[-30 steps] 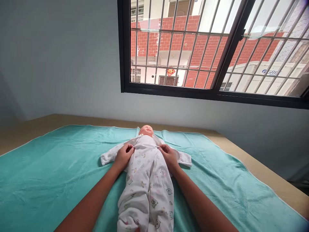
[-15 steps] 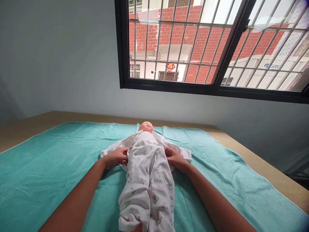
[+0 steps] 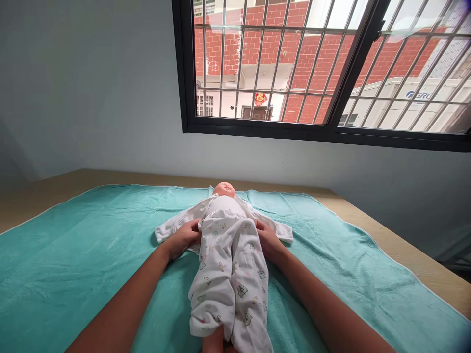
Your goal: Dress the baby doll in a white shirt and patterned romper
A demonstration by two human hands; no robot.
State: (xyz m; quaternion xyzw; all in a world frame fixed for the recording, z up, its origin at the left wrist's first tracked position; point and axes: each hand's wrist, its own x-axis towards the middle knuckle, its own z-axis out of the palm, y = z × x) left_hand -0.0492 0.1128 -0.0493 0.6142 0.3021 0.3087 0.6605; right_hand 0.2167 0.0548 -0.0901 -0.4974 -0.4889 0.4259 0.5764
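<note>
A baby doll (image 3: 224, 189) lies on its back on a turquoise towel (image 3: 91, 245), head toward the wall. It wears a white long-sleeved top (image 3: 225, 203), sleeves spread to both sides, and white printed pants (image 3: 221, 264) pulled up to the belly. My left hand (image 3: 186, 238) has its fingers closed on the left edge of the pants near the waist. On the opposite side, my right hand (image 3: 268, 239) grips the right edge of the waist; some of its fingertips are hidden by the cloth. A bare doll foot or leg (image 3: 214, 339) shows below the left pant leg.
The towel covers most of a wooden table (image 3: 415, 245), whose rim shows at the back and right. Behind it rises a grey wall (image 3: 91, 98) with a barred, black-framed window (image 3: 257, 128).
Both hands have moved slightly up toward the doll's head, still at the waist of the pants. The pant legs have shifted upward, baring more of the doll's leg at the bottom.
</note>
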